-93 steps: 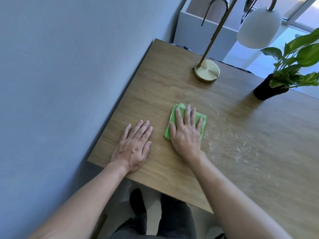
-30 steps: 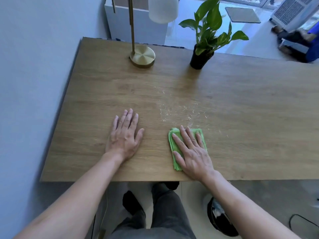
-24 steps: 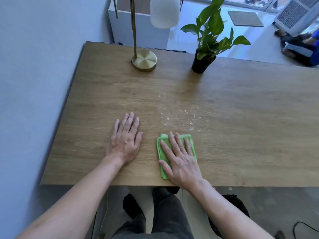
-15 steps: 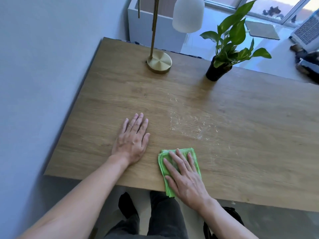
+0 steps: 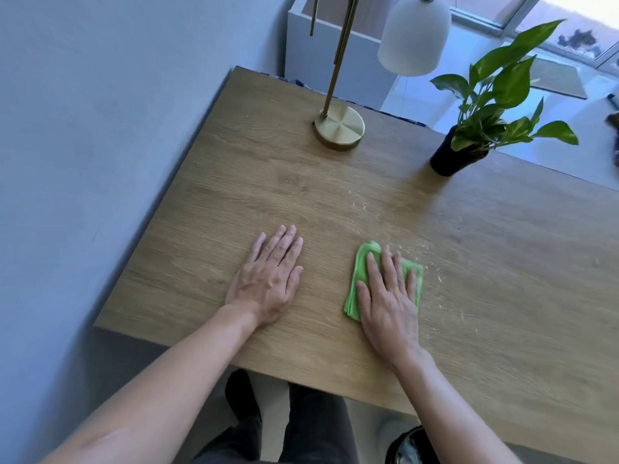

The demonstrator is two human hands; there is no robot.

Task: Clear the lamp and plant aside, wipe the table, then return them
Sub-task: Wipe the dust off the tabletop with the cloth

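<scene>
Right hand (image 5: 388, 303) flat, fingers straight, pressing green cloth (image 5: 360, 279) on table (image 5: 234, 182). Left hand (image 5: 268, 279) flat, relaxed, bracing nearby. Pale specks beyond the cloth: sweep there with even pressure. Lamp (image 5: 340, 127) and plant (image 5: 469, 142) stand at far edge.

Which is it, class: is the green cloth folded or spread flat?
Folded. The green cloth shows stacked layered edges at its left side under the right hand.

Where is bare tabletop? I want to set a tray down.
Free: the wooden table right of the green cloth, in front of the black-potted plant; also between the brass lamp base and the left hand. Crowded between the hands.
</scene>
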